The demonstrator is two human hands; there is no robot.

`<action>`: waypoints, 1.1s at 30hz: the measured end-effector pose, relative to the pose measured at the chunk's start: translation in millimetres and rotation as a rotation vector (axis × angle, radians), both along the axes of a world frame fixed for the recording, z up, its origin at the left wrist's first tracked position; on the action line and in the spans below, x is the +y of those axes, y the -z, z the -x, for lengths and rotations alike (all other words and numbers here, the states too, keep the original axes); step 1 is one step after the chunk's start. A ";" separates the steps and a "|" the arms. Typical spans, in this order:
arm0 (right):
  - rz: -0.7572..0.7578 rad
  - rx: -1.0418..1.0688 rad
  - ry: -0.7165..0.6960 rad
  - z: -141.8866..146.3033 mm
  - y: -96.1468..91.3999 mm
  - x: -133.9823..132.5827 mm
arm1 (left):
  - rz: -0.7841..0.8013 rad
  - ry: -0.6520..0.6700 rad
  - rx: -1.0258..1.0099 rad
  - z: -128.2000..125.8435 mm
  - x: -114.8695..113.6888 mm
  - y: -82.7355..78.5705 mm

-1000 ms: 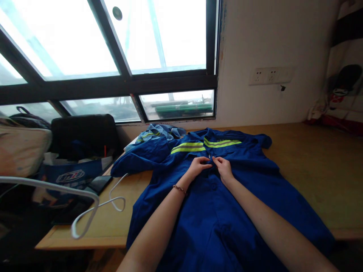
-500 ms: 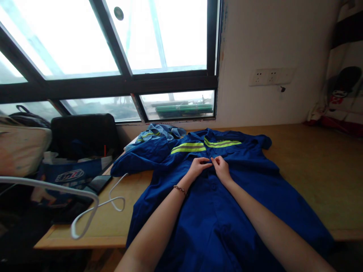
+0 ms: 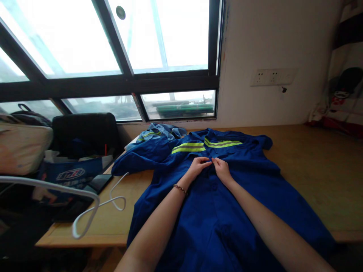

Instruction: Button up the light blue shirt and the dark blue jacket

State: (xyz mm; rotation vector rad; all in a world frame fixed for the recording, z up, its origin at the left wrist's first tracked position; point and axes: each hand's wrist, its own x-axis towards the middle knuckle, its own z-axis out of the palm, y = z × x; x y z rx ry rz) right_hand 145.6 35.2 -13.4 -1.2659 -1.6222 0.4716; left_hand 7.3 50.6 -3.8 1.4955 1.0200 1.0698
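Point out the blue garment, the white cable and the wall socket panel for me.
Blue garment [image 3: 207,211], head view: on the cloth of its front.
White cable [image 3: 56,185], head view: on its upper stretch, toward the picture's left edge.
Wall socket panel [image 3: 274,77], head view: near its middle.

The garment [image 3: 214,200] looks like matt, creased cloth — the table [image 3: 312,170], smooth wood.

Tan wooden table with a pale edge [image 3: 320,177]: spans lower left to right of the frame.
Deep-blue cloth garment with yellow-green and grey stripes [image 3: 198,215]: spread across the centre, reaching past the front edge.
Crumpled light-blue cloth garment [image 3: 167,130]: beside its sleeve, left of centre.
White cable [image 3: 85,191]: partly looped on the tabletop, lower left.
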 end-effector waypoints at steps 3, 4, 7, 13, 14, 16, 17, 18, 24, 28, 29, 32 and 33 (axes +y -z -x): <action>-0.014 -0.013 0.014 2.2 -1.3 -2.8 | -0.034 -0.057 0.024 -1.3 2.5 1.1; -0.023 -0.019 0.017 2.7 -2.2 -3.9 | -0.049 -0.071 0.043 -1.7 3.7 1.5; -0.054 -0.032 0.034 2.7 -5.0 -6.4 | -0.083 -0.043 0.072 -2.3 6.4 1.4; -0.080 -0.027 0.030 0.0 -7.2 -5.9 | -0.103 0.053 0.034 0.7 3.8 -2.8; -0.076 -0.031 0.018 -0.3 -7.2 -5.8 | -0.089 0.071 0.033 1.2 2.4 -3.8; -0.068 -0.039 0.010 -0.4 -7.5 -6.2 | -0.043 0.087 0.019 1.6 -1.0 -6.1; -0.065 -0.043 0.009 -0.3 -8.0 -6.8 | -0.012 0.085 0.003 1.6 -2.7 -7.4; -0.065 -0.049 0.007 -0.2 -8.7 -7.5 | 0.024 0.082 -0.020 1.5 -4.3 -8.7; -0.091 -0.090 -0.009 1.6 -12.5 -11.9 | 0.149 0.115 -0.177 3.9 -7.0 -13.8; -0.079 -0.053 -0.019 1.8 -9.9 -9.5 | 0.182 0.084 -0.158 7.1 -2.9 -12.7; -0.070 -0.036 -0.022 1.6 -8.8 -8.2 | 0.192 0.094 -0.151 7.7 -2.1 -12.2; -0.029 0.022 -0.031 0.7 -6.4 -4.7 | 0.216 0.124 -0.161 8.7 -1.0 -11.2; -0.007 0.044 -0.045 0.3 -6.0 -3.7 | 0.221 0.124 -0.170 9.0 -1.1 -11.1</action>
